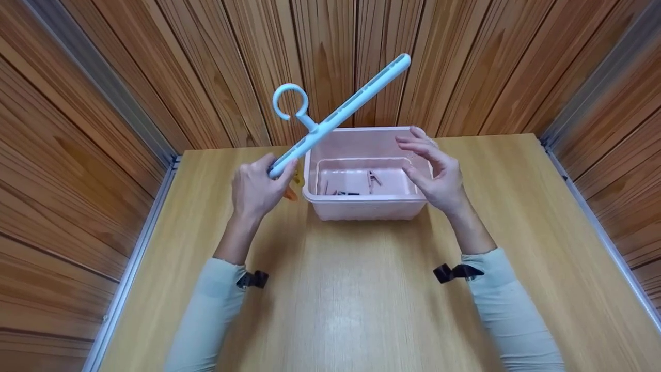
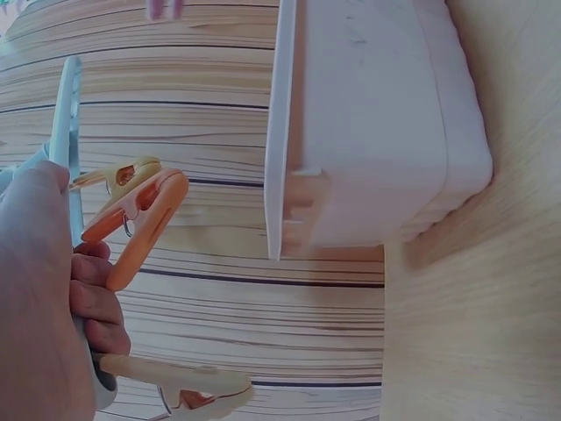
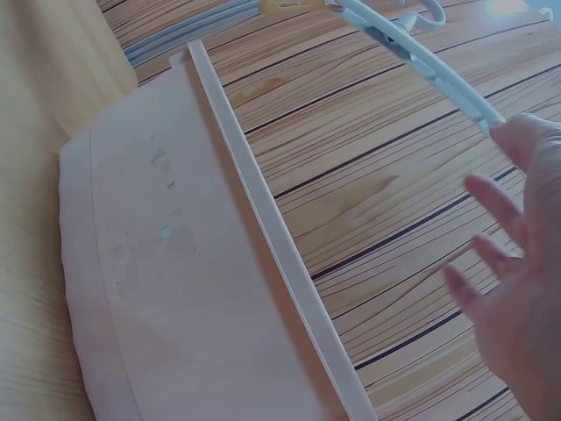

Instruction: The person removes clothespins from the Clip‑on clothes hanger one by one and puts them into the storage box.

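My left hand (image 1: 256, 186) grips the lower left end of a light blue clothes hanger (image 1: 356, 101), which slants up to the right with its ring-shaped hook on the upper side. In the left wrist view an orange clothespin (image 2: 147, 230), a yellow clothespin (image 2: 133, 182) and a beige clothespin (image 2: 197, 381) hang from the hanger around the fingers. Over the right side of a pink plastic bin (image 1: 366, 209), my right hand (image 1: 436, 173) holds nothing, its fingers parted and loosely bent. Inside the bin lie a pinkish clothespin (image 1: 372, 181) and several other small pieces along the near wall.
The bin stands at the back of a light wooden table (image 1: 341, 289), close to a wood-plank wall (image 1: 330, 57). More planked walls with metal frame bars (image 1: 134, 263) flank the table. Each wrist wears a black strap mount (image 1: 457, 273).
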### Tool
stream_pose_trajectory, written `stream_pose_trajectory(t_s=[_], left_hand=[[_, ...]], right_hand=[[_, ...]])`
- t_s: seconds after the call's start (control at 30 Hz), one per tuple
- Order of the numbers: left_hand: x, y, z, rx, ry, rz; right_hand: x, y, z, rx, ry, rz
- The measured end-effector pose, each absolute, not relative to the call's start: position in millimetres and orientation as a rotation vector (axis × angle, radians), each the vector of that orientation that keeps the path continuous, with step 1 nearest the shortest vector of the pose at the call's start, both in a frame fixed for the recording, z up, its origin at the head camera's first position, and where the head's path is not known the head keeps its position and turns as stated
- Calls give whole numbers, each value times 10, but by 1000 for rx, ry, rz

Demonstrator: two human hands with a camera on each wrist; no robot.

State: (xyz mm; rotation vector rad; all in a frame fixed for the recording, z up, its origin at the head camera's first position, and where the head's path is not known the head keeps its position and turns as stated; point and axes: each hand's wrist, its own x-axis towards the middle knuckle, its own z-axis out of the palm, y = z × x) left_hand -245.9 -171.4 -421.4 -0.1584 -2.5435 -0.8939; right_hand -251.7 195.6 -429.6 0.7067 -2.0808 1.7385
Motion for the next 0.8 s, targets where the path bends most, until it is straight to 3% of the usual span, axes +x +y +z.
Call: stream_pose_trajectory(t_s=[0.8], left_hand=[[-2395, -1620, -4327, -482, -2576, -352]], right_hand=[[-2457, 2139, -4282, 882, -2074, 1146]])
